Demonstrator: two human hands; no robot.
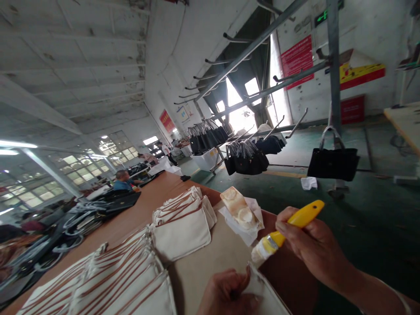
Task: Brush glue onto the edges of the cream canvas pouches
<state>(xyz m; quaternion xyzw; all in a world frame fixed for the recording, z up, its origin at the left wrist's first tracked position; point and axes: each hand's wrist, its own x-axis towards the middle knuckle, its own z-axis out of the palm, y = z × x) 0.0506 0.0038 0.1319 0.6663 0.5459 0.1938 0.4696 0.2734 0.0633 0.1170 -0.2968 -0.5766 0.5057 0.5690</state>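
Note:
My right hand (305, 240) is closed round the yellow handle of a paintbrush (278, 234). Whitish paste coats its bristles, which point down and left above the table. My left hand (228, 291), low in the view, pinches the corner of a pale fabric pouch (267, 291) with brown edging. The brush tip is just above that corner; whether they touch I cannot tell. Beyond the brush, a tray with whitish paste (238, 205) rests on crumpled white paper (254, 229). A stack of cream pouches (185, 232) with brown trim lies left of it.
More cream pouches (124, 275) lie overlapped along the brown table (154, 186). Black bags with grey handles (108, 210) are piled at the left. Beyond the table's right edge, a metal rack (249, 105) carries black handbags (247, 162). A person in blue (123, 181) sits farther back.

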